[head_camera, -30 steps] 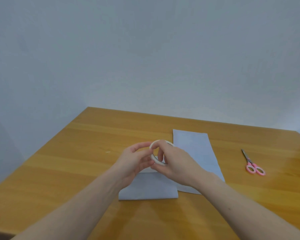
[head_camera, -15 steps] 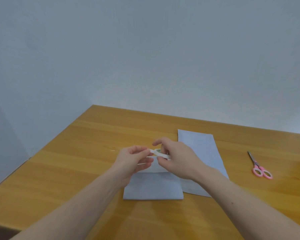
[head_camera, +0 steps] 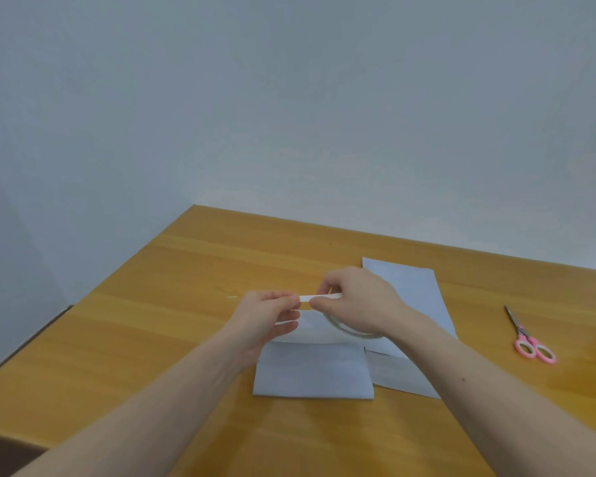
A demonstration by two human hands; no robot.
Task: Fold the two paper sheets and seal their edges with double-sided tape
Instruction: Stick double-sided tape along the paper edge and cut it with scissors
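Observation:
Two white paper sheets lie on the wooden table. The near folded sheet (head_camera: 313,370) sits under my hands, its upper flap raised. The second folded sheet (head_camera: 414,297) lies to the right, reaching farther back. My right hand (head_camera: 358,301) grips the roll of double-sided tape (head_camera: 353,330), which hangs below its palm. A short white strip of tape (head_camera: 319,297) stretches from the roll to my left hand (head_camera: 267,316), which pinches its free end just above the near sheet.
Pink-handled scissors (head_camera: 527,339) lie on the table (head_camera: 152,332) at the right. A tiny white scrap (head_camera: 232,297) lies left of my hands. The table's left edge and back edge meet plain walls.
The roll has turned from upright to flat and dropped under my right hand. My hands have drawn apart, and a strip of tape now spans between them.

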